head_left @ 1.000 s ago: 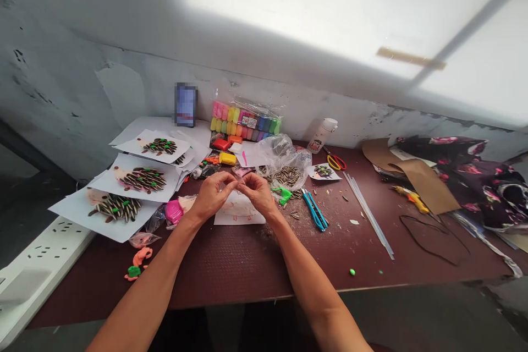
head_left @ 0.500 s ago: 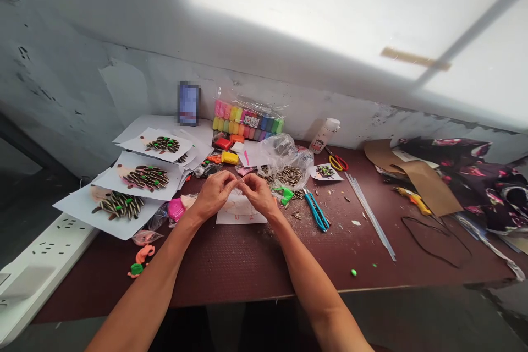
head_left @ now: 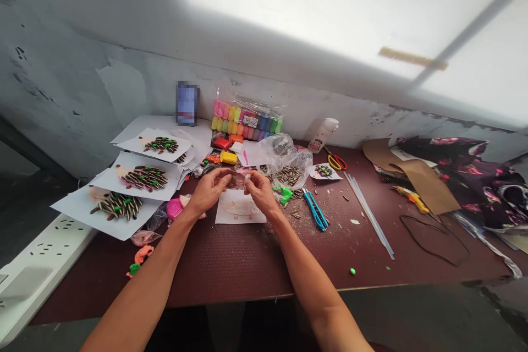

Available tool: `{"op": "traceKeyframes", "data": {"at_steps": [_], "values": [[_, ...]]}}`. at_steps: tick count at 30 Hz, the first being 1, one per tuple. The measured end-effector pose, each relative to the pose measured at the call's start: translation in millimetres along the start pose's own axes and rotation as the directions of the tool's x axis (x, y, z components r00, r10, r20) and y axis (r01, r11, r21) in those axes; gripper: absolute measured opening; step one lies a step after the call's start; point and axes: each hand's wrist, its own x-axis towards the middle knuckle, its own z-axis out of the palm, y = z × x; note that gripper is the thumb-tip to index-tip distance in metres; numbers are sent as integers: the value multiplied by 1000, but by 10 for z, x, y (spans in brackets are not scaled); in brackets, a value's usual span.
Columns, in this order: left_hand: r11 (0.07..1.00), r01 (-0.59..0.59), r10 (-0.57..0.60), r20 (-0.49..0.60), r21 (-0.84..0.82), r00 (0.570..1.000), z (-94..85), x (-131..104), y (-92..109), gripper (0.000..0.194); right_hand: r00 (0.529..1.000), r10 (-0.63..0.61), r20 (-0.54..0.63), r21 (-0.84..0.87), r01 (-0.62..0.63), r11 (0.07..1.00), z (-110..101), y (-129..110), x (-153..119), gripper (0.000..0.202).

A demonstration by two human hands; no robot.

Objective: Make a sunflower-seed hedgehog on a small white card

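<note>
Between my two hands is a small clear plastic packet (head_left: 236, 179) with something brown in it. The fingers of my left hand (head_left: 209, 191) are closed on its left side, and my right hand (head_left: 259, 191) pinches its right side. Just below the hands lies a white sheet (head_left: 240, 210) with a faint outlined animal body and small red feet. A pile of striped sunflower seeds (head_left: 287, 176) rests partly in a clear plastic bag (head_left: 284, 149) beyond my right hand. Bright green clay (head_left: 284, 194) lies beside the seeds, and a pink lump of clay (head_left: 175, 208) is left of my left hand.
Hedgehog pictures covered in seeds (head_left: 142, 177) are stacked at left, near a white power strip (head_left: 45, 253). Coloured clay packs (head_left: 247, 121) lean on the wall. At right are a blue utility knife (head_left: 315, 210), scissors (head_left: 337, 161), glue sticks (head_left: 371, 219) and a glue gun (head_left: 414, 199).
My hands have drawn slightly apart, and the brown packet between them now shows. More of the drawn sheet below is visible.
</note>
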Motion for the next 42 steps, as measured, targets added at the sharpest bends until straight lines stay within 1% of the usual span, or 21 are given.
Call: {"op": "traceKeyframes", "data": {"at_steps": [2, 3, 6, 7, 9, 13, 16, 18, 21, 24, 26, 28, 30, 33, 35, 38, 42], "values": [[994, 72, -63, 106, -81, 992, 2, -5, -4, 56, 1000, 15, 22, 46, -16, 999, 7, -14, -5, 26], [991, 87, -75, 120, -103, 990, 5, -12, 4, 57, 999, 23, 39, 65, -26, 998, 5, -20, -6, 29], [985, 113, -100, 105, -130, 989, 8, -41, 46, 57, 995, 45, 94, 97, -55, 994, -10, -20, 1, 34], [983, 123, -110, 105, -136, 988, 8, -49, 58, 57, 994, 50, 96, 98, -59, 993, -15, -13, 6, 35], [977, 140, -124, 105, -161, 987, 5, -59, 72, 56, 996, 56, 62, 89, -61, 994, -20, 9, 19, 37], [953, 171, -151, 98, -249, 984, -6, -56, 51, 54, 995, 81, -66, 68, -76, 995, -28, 53, 36, 39], [938, 188, -170, 85, -291, 982, -30, -41, 8, 52, 989, 53, -135, 26, -50, 998, -38, 60, 34, 40], [934, 195, -179, 82, -300, 980, -46, -31, -17, 50, 992, 16, -128, -23, -19, 1000, -38, 52, 26, 37], [925, 217, -201, 85, -311, 976, -56, -26, -33, 47, 996, -12, -87, -63, 7, 998, -24, 36, 6, 27], [914, 219, -207, 71, -342, 976, -46, -39, -19, 47, 998, -19, -62, -31, 17, 999, -11, 40, -3, 17], [907, 210, -195, 77, -365, 978, -37, -52, -1, 49, 998, -19, -52, 9, 20, 1000, -10, 63, 3, 13], [902, 203, -183, 89, -380, 979, -32, -62, 15, 52, 999, -22, -44, 13, 22, 1000, -16, 96, 15, 9], [903, 201, -180, 90, -378, 979, -36, -63, 25, 54, 998, -25, -52, -25, 23, 999, -25, 123, 25, 12], [919, 197, -184, 70, -342, 980, -53, -48, 26, 53, 997, -32, -77, -97, 25, 995, -33, 124, 28, 22], [936, 182, -172, 60, -302, 983, -64, -36, 22, 52, 998, -30, -59, -118, 23, 993, -32, 100, 23, 24], [955, 158, -145, 72, -251, 987, -70, -33, 18, 51, 1000, -9, 4, -93, 9, 996, -28, 63, 22, 24], [957, 163, -142, 103, -240, 985, -60, -51, 24, 52, 1000, 21, 20, -42, -21, 999, -38, 63, 34, 27]]}}
